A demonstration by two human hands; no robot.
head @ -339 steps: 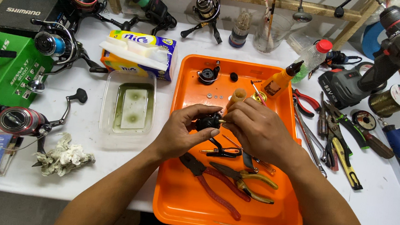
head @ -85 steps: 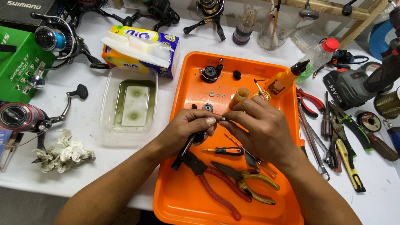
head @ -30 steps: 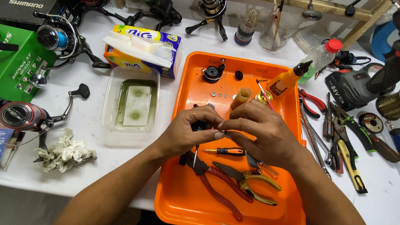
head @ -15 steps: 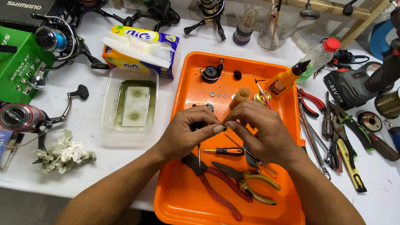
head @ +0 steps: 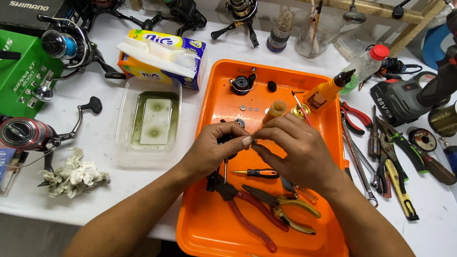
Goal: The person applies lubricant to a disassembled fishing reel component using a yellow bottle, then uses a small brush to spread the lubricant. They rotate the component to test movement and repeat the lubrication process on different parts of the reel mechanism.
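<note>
Looking down at the middle of the frame, I see my left hand point(head: 210, 151) and right hand point(head: 294, 153) meeting fingertip to fingertip over the orange tray point(head: 198, 235). Between them sits a small part point(head: 253, 142), pinched narrowly by both grips; it is too small to tell what it is. My left grip also closes around a dark piece point(head: 226, 140), mostly hidden by the fingers.

Just below the hands lie a small screwdriver point(head: 257, 173), red-handled pliers point(head: 246, 214) and yellow-handled pliers point(head: 287, 209), filling the tray's centre. The lower left corner of the tray shows bare orange floor, as does the strip along its bottom rim, which overhangs the near edge of the white surface point(head: 125, 202).

Above the hands, a tan cylinder point(head: 275, 110), an orange bottle point(head: 323, 92) and a black reel part point(head: 241, 83) stand near the tray's upper rim.

To the left of the tray, a clear tub point(head: 153, 120) sits close beside its wall, with a crumpled rag point(head: 75, 173) further left. To the right, hand tools point(head: 389, 163) crowd right up to the tray's right rim.
</note>
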